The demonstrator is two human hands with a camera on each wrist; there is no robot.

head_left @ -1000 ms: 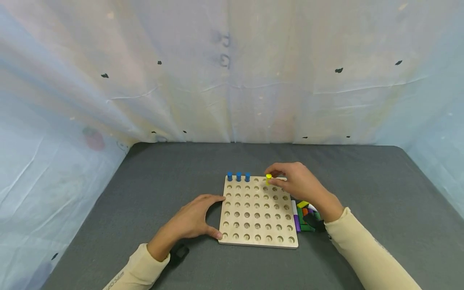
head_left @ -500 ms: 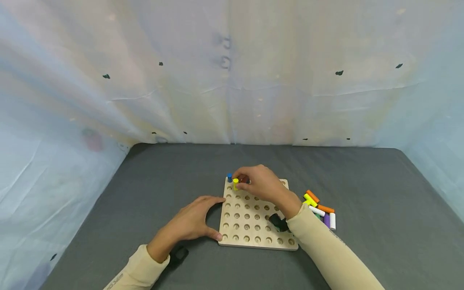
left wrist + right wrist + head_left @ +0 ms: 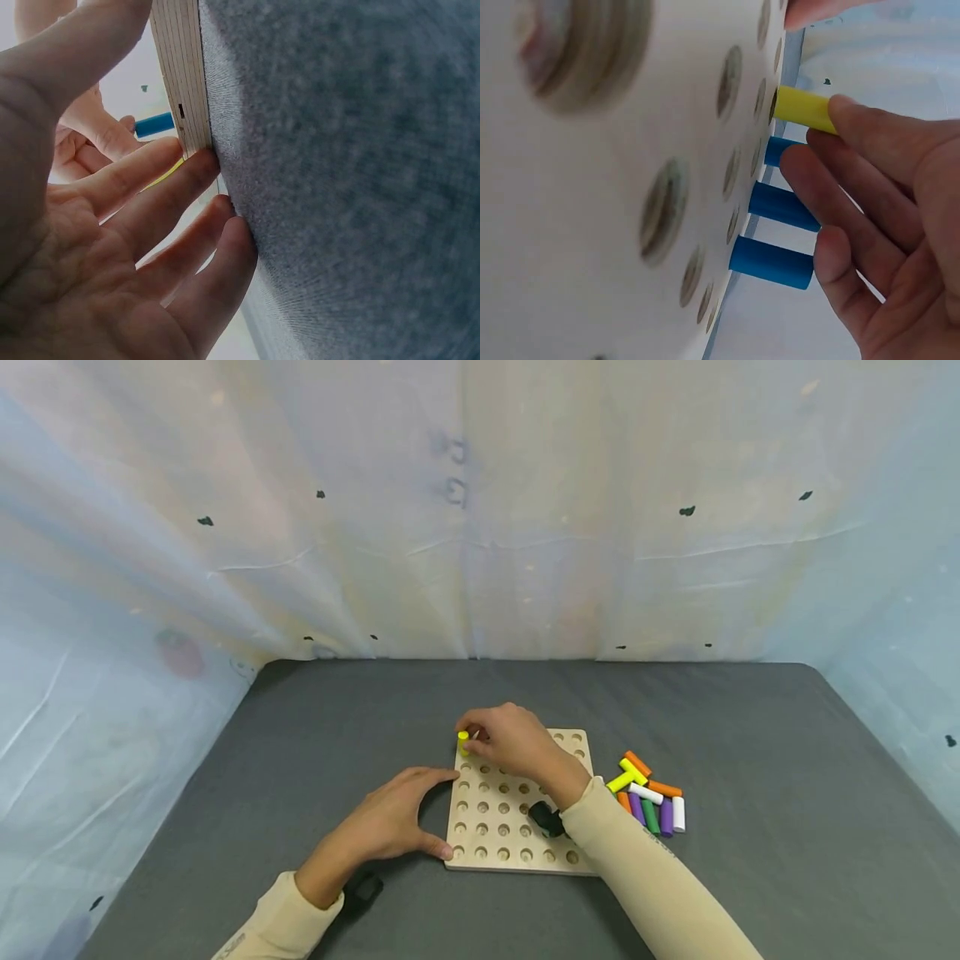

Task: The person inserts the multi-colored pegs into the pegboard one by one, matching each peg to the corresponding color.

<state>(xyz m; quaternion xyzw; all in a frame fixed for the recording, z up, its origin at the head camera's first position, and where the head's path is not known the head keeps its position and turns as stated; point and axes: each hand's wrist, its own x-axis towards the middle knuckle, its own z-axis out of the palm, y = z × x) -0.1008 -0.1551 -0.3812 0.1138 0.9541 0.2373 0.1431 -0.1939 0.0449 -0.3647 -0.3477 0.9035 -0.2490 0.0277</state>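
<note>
A pale wooden pegboard (image 3: pixel 504 860) with rows of round holes lies on the table. My right hand (image 3: pixel 517 739) pinches a yellow peg (image 3: pixel 462 743) between thumb and fingers at the board's far left. In the right wrist view the lower end of that yellow peg (image 3: pixel 802 106) meets a hole. Beside it, three blue pegs (image 3: pixel 771 262) stand in a line along the board's far side; the right hand hides them in the head view. My left hand (image 3: pixel 393 814) rests against the left edge, fingers extended, thumb (image 3: pixel 437 846) at the near corner.
Loose pegs lie in a pile right of the board, among them orange (image 3: pixel 664 788), white (image 3: pixel 678 814), purple (image 3: pixel 666 818) and green (image 3: pixel 650 817) ones. A dark grey cloth (image 3: pixel 360 710) covers the table. Pale sheeting (image 3: pixel 555 527) hangs behind and at the sides.
My right hand has carried the yellow peg leftward along the board's far side, from near the right to the left edge. More of the loose pile shows now. My left hand stays put.
</note>
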